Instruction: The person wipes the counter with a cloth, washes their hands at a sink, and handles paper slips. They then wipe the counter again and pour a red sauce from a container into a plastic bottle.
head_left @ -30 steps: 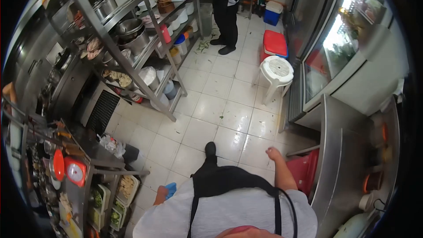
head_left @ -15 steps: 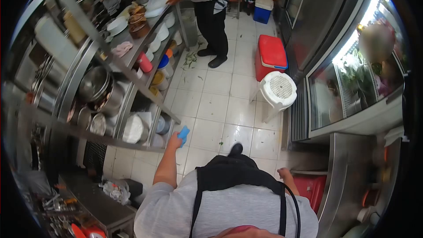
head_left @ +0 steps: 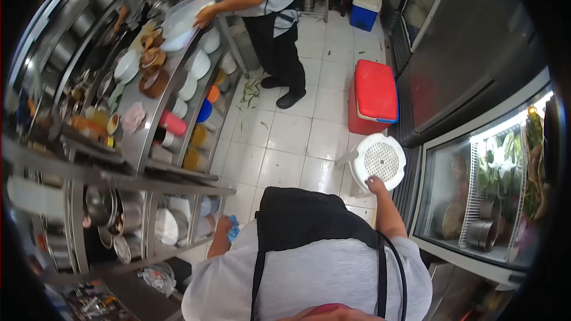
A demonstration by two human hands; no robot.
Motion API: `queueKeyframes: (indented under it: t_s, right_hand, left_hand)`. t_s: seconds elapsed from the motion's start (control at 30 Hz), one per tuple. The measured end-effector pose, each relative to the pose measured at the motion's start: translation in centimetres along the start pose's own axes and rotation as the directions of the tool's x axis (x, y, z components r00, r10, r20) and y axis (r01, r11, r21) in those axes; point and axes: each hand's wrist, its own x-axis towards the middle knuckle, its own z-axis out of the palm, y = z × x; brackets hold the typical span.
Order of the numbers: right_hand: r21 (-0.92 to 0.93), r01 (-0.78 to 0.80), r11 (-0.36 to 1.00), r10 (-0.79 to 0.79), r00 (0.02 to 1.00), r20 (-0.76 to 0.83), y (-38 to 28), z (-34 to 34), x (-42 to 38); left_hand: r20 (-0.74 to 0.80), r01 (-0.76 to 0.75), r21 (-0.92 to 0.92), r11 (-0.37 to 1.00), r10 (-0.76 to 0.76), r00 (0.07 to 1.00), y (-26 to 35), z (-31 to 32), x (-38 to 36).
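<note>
My left hand [head_left: 223,226] is low beside the metal shelving, closed on a crumpled blue cloth [head_left: 234,228]. My right hand [head_left: 375,184] is at the near edge of the white plastic stool [head_left: 382,160]; its fingers are too small to read clearly, and whether they touch the seat cannot be told. Just behind the stool stands a red cooler [head_left: 376,92] with a red lid.
A co-worker in a black apron [head_left: 270,41] holds a clear plastic tub [head_left: 189,15] over the steel counter [head_left: 143,137] at left. A glass-door fridge [head_left: 440,196] stands at right. Green leaf scraps [head_left: 248,92] lie on the tiles; a blue cooler [head_left: 364,15] is farther back.
The view has moved forward, bringing the stool and fridge closer. My right hand has gone forward to the stool's edge. My left hand, still with the blue cloth, is lower in view.
</note>
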Motion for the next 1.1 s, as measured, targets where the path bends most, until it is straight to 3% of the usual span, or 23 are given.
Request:
queueKeyframes:
  t_s: [0.03, 0.2, 0.27, 0.3, 0.33, 0.37, 0.4, 0.43, 0.53, 0.57, 0.6, 0.63, 0.67, 0.7, 0.73, 0.77, 0.87, 1.0, 1.03, 1.1]
  right_hand:
    - [0.042, 0.038, 0.998, -0.037, 0.999, -0.020, -2.2, -1.2, 3.0]
    - [0.240, 0.092, 0.966, -0.085, 0.996, -0.038, -12.7, -7.1, 13.9]
    - [0.302, 0.121, 0.946, -0.099, 0.991, -0.089, -12.5, -6.9, 18.2]
    - [0.209, 0.132, 0.969, -0.114, 0.989, -0.100, -12.0, -7.3, 19.5]
    - [0.172, 0.148, 0.974, -0.131, 0.986, -0.107, -10.9, -7.7, 20.4]
    - [-0.132, 0.329, 0.935, -0.338, 0.939, -0.056, -8.7, -8.1, 21.5]
    - [-0.090, 0.270, 0.959, -0.273, 0.961, -0.030, -7.3, -9.2, 21.2]
    - [0.044, -0.001, 0.999, 0.008, 0.989, -0.146, -5.8, -9.2, 20.5]
    - [-0.236, -0.291, 0.927, 0.326, 0.938, 0.122, 3.2, -9.0, 22.9]
    - [-0.324, -0.174, 0.930, 0.226, 0.966, 0.129, 9.5, -5.9, 24.4]
    - [-0.411, -0.058, 0.910, 0.123, 0.983, 0.133, 14.9, -3.3, 25.7]
    - [-0.282, 0.056, 0.958, 0.016, 0.969, 0.246, 12.5, -6.8, 23.7]
    - [-0.171, -0.154, 0.973, 0.190, 0.958, 0.216, 9.3, -8.5, 22.3]
    - [-0.080, -0.312, 0.947, 0.322, 0.927, 0.192, 7.5, -9.0, 22.3]
    - [-0.022, -0.385, 0.923, 0.382, 0.905, 0.184, 6.5, -9.7, 23.0]
    - [0.014, -0.411, 0.911, 0.402, 0.897, 0.186, 5.5, -10.6, 24.3]
    - [0.052, -0.414, 0.909, 0.398, 0.897, 0.191, 3.7, -13.8, 30.4]
    - [-0.060, -0.248, 0.967, 0.255, 0.947, 0.194, 4.2, -19.7, 44.1]
    - [-0.116, -0.181, 0.977, 0.200, 0.961, 0.189, 4.6, -21.4, 48.7]
    - [-0.352, 0.053, 0.935, 0.011, 0.984, 0.178, 5.6, -25.8, 59.8]
  left_hand:
    - [-0.081, 0.046, -0.107, 0.993, -0.055, 0.995, 0.6, 0.2, 0.3]
    - [-0.087, -0.008, 0.000, 1.000, 0.008, 0.996, 4.7, -0.3, 8.2]
    - [-0.117, -0.084, 0.075, 0.994, 0.092, 0.989, 7.5, 0.0, 13.6]
    - [-0.130, -0.127, 0.117, 0.985, 0.142, 0.981, 9.0, -1.0, 15.7]
    - [-0.056, -0.065, 0.075, 0.995, 0.070, 0.996, 12.2, -2.1, 17.5]
    - [0.026, -0.007, 0.037, 0.999, 0.006, 1.000, 17.0, -3.3, 19.3]
    - [0.105, -0.116, 0.110, 0.987, 0.105, 0.989, 21.8, -4.9, 21.1]
    - [0.194, -0.230, 0.174, 0.958, 0.195, 0.961, 27.0, -6.3, 22.7]
    - [0.253, -0.469, 0.205, 0.859, 0.417, 0.873, 42.6, -8.3, 27.3]
    - [0.293, -0.467, 0.169, 0.868, 0.408, 0.865, 47.9, -9.0, 28.1]
    - [0.305, -0.561, 0.221, 0.798, 0.489, 0.817, 53.4, -9.5, 28.6]
    - [0.300, -0.677, 0.206, 0.707, 0.613, 0.731, 57.4, -8.9, 30.7]
    - [0.287, -0.749, 0.069, 0.659, 0.706, 0.647, 61.9, -8.9, 31.5]
    - [0.306, -0.791, 0.074, 0.608, 0.741, 0.598, 66.2, -8.0, 33.4]
    - [0.321, -0.760, 0.029, 0.649, 0.714, 0.622, 71.1, -8.3, 33.1]
    - [0.296, -0.808, -0.033, 0.589, 0.778, 0.555, 75.4, -8.6, 33.0]
    - [0.187, -0.847, -0.144, 0.511, 0.855, 0.484, 85.2, -9.2, 33.1]
    - [0.019, -0.783, -0.291, 0.550, 0.821, 0.570, 91.6, -9.6, 34.4]
    - [0.008, -0.725, -0.331, 0.604, 0.770, 0.638, 93.0, -10.4, 34.2]
    - [-0.035, -0.651, -0.364, 0.666, 0.689, 0.724, 95.5, -12.0, 33.3]
